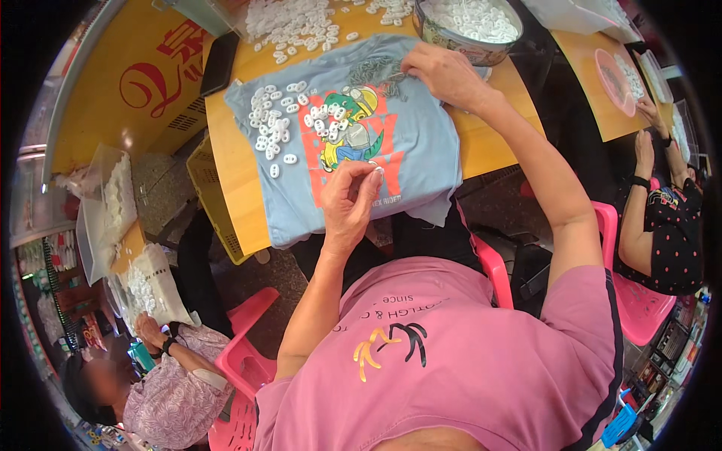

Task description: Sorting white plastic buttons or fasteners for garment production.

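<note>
My left hand [348, 199] is closed in a pinch above the lower part of a light blue T-shirt [289, 207], which is spread over the table. A small white piece [378, 171] shows at its fingertips. My right hand [449, 75] reaches to the far side of the shirt, fingers pressed together at the edge of a pile of small grey-green thin pieces [380, 75]. What those fingers hold, if anything, is too small to make out. White oval plastic pieces with two holes [271, 131] lie scattered on the shirt's left, and a second cluster [329, 120] sits on its printed picture.
A round tin [474, 52] full of white pieces stands beyond my right hand. More white pieces [293, 26] and a black phone [219, 64] lie on the yellow table [492, 150]. Co-workers sit at left [177, 387] and right [662, 233], near pink chairs [252, 361].
</note>
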Available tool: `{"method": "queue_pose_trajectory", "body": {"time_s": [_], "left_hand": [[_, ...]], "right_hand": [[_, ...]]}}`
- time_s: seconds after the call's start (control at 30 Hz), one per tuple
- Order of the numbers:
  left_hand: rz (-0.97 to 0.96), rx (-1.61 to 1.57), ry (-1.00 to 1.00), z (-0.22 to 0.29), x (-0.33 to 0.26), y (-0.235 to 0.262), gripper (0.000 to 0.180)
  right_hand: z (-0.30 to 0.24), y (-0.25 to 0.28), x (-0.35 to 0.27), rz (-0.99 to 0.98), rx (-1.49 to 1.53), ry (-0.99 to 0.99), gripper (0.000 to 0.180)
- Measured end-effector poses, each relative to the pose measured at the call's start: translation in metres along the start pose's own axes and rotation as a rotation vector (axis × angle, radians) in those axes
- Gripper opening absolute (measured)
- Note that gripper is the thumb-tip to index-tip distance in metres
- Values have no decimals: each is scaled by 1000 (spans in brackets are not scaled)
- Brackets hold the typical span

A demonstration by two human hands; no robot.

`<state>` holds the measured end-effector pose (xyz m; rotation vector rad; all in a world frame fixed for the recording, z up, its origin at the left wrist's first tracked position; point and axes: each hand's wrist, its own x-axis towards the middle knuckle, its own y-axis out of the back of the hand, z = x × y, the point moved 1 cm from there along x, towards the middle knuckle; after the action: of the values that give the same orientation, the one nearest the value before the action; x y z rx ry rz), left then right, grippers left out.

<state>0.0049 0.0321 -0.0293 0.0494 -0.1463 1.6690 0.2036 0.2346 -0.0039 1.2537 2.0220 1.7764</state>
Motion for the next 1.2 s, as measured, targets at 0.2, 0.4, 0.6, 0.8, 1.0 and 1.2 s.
{"method": "queue_pose_trajectory", "body": {"time_s": [0.2,0.4,0.6,0.8,1.0,1.2], "left_hand": [[1,37,-21,-2,-1,3,5],[-4,29,-11,-1,0,0,5],[-8,18,-4,-1,-1,1,6],[-21,23,-14,1,0,2,6],[-11,20,-9,0,-1,1,6],[-21,31,-21,0,0,1,6]], "right_hand": [[-9,14,-15,-43,4,81,8],[3,6,-16,108,48,-16,9],[-4,9,-19,34,-15,-33,9],[-8,16,-18,8,45,67,5],[-6,6,-11,48,-16,61,7],[2,8,-14,103,-109,-90,6]]}}
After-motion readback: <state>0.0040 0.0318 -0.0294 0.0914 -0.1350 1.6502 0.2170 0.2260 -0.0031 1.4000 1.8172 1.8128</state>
